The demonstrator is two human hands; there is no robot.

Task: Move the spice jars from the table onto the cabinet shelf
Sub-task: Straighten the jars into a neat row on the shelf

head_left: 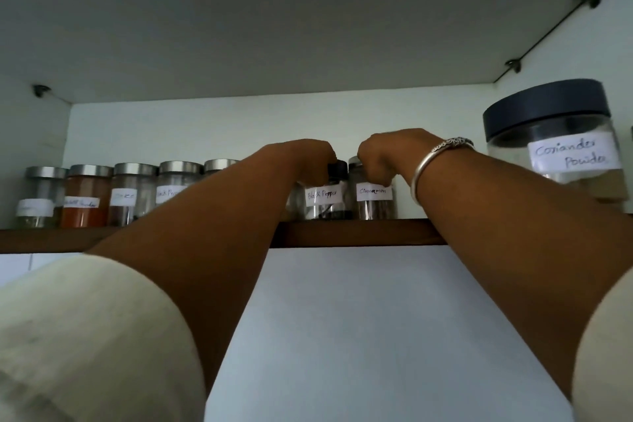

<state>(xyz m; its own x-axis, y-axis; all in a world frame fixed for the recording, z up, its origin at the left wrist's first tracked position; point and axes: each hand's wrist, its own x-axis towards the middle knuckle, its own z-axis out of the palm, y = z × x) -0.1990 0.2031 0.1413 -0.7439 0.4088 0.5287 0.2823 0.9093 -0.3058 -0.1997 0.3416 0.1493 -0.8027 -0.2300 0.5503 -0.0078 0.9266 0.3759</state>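
Observation:
I look up at a cabinet shelf [359, 233] with a dark wooden front edge. My left hand [308, 156] grips the black top of a small jar labelled Black Pepper [323, 202]. Right beside it, my right hand [380, 156], with a silver bangle on the wrist, grips the top of a jar labelled Cinnamon [375, 202]. Both jars stand upright on the shelf, touching or nearly so. My fingers are curled over the lids, which are mostly hidden.
A row of several steel-lidded spice jars [133, 195] lines the shelf to the left, one with orange-red powder [84, 202]. A big black-lidded jar labelled Coriander Powder [555, 144] stands at the right. The upper shelf board [308, 27] hangs overhead.

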